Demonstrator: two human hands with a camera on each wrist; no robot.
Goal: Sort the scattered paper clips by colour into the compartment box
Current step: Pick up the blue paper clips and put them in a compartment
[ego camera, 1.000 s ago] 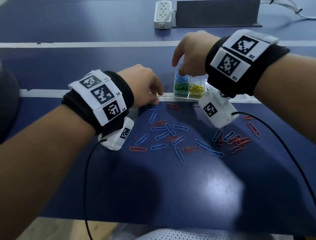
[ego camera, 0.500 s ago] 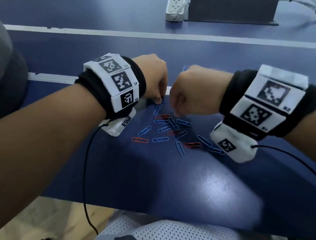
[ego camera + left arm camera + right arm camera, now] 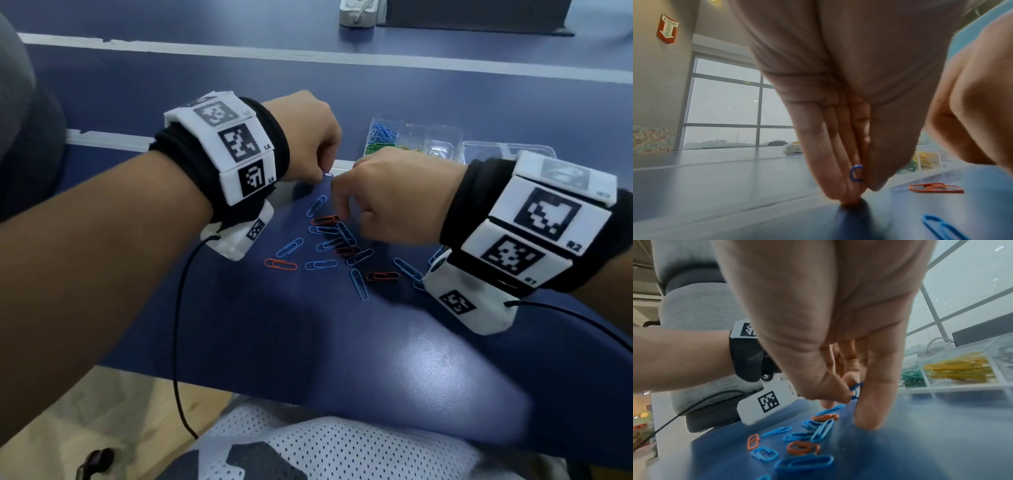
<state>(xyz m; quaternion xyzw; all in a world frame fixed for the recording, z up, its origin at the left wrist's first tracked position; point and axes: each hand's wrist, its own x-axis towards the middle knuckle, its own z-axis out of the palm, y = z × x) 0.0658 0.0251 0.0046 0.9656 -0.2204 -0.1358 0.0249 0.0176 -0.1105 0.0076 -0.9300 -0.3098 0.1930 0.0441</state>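
Observation:
Blue and orange paper clips [image 3: 342,246] lie scattered on the dark blue table between my hands. My left hand [image 3: 323,173] pinches a blue clip [image 3: 856,175] between thumb and fingers, fingertips down on the table. My right hand [image 3: 342,212] hovers over the pile's far end; the right wrist view shows its thumb and forefinger pinching another blue clip [image 3: 856,391]. The clear compartment box [image 3: 442,137] stands just beyond my right hand, with blue clips [image 3: 382,132], green clips [image 3: 376,148] and yellow clips [image 3: 409,148] in separate cells.
A clear lid or tray [image 3: 507,154] lies right of the box. A white power strip [image 3: 358,13] and a dark panel [image 3: 472,17] sit at the far edge. Black cables [image 3: 178,325] hang from both wrist cameras. The table's front edge runs close to my lap.
My right hand has come back from over the box down to the scattered pile and now pinches a blue clip. My left hand stays at the pile's far left, holding a blue clip.

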